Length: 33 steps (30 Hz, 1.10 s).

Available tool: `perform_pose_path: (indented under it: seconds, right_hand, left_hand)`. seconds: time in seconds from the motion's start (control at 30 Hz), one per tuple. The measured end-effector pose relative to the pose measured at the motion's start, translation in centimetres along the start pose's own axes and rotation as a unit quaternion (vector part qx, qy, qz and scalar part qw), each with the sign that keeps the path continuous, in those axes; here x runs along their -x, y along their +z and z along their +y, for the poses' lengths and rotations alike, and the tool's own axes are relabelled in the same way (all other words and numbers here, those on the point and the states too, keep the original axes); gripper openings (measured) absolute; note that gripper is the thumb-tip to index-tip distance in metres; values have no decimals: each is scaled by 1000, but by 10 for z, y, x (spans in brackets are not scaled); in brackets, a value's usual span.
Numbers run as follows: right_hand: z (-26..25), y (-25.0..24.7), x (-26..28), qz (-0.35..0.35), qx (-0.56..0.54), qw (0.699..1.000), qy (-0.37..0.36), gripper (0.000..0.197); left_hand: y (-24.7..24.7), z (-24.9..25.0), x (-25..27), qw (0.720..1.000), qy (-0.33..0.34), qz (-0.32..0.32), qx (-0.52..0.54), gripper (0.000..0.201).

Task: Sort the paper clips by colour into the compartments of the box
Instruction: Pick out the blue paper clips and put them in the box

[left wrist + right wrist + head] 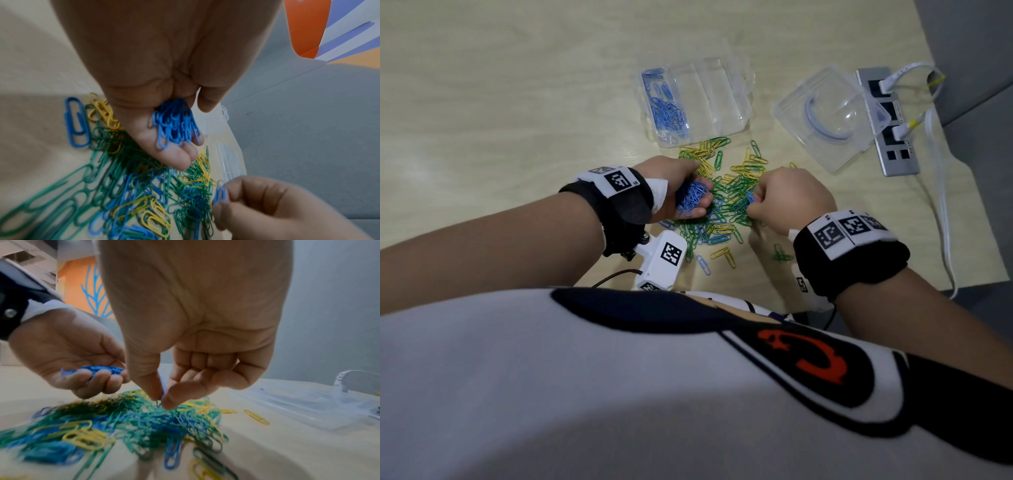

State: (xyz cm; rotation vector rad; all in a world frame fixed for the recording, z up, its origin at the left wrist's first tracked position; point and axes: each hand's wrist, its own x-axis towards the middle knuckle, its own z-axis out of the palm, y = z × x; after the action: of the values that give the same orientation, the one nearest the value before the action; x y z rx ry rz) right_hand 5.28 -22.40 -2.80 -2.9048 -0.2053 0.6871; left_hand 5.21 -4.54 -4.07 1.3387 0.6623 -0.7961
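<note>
A mixed pile of green, yellow and blue paper clips lies on the table in front of me. Behind it stands the clear compartment box, and its left compartment holds blue clips. My left hand hovers palm-up over the pile's left side, its fingers cupped round a bunch of blue clips. My right hand is over the pile's right side. Its thumb and forefinger pinch a single blue clip just above the heap.
An open clear plastic case lies to the right of the box. Beyond it a grey power strip sits in the table, with white cables trailing along the right edge. Stray clips lie near my body.
</note>
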Motion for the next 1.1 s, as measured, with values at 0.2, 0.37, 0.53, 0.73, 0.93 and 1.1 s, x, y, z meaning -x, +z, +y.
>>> perform_pose_path:
  seconds: [0.2,0.37,0.53,0.73,0.93,1.1]
  right_hand:
    - [-30,-6,6,28,-148,982,-110,8]
    - [-26,-3,0,95,-214,968,-96,13]
    - [10,5,-12,71,-60,995,-20,13]
    - [28,20,-16,6,-20,1000,12,14]
    - [24,20,-18,21,-53,998,-11,12]
    - [15,28,-14,46,-1,998,-43,13]
  left_hand:
    - [6,0,-1,1000,-7,-14,12,43]
    - [4,3,-1,999,-13,-5,30,40]
    - [2,2,-2,1000,-17,-8,16,47]
    - [3,2,-3,1000,-17,0,15,46]
    - [4,2,-3,1000,-16,5,6,46]
    - [3,2,-3,1000,-13,-1,21,45]
